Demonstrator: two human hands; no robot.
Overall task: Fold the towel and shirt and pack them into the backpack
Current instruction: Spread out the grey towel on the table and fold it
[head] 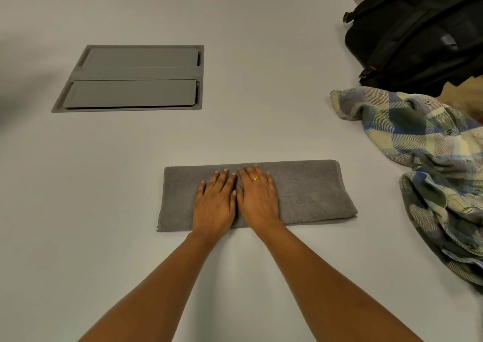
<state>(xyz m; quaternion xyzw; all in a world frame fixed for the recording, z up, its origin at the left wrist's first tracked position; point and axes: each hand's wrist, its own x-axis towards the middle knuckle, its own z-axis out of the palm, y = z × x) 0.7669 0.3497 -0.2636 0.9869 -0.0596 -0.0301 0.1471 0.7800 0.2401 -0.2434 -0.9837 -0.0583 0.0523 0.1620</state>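
a grey towel, folded into a long strip, is pressed flat at the middle of the white table by the left hand and right hand, fingers straight, side by side. a crumpled plaid shirt and black backpack are seen at right.

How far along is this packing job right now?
Done: the grey towel lies folded into a long strip. In hand: the left hand and right hand press flat on it. Left: the plaid shirt lies crumpled, and nothing is visibly packed in the black backpack.
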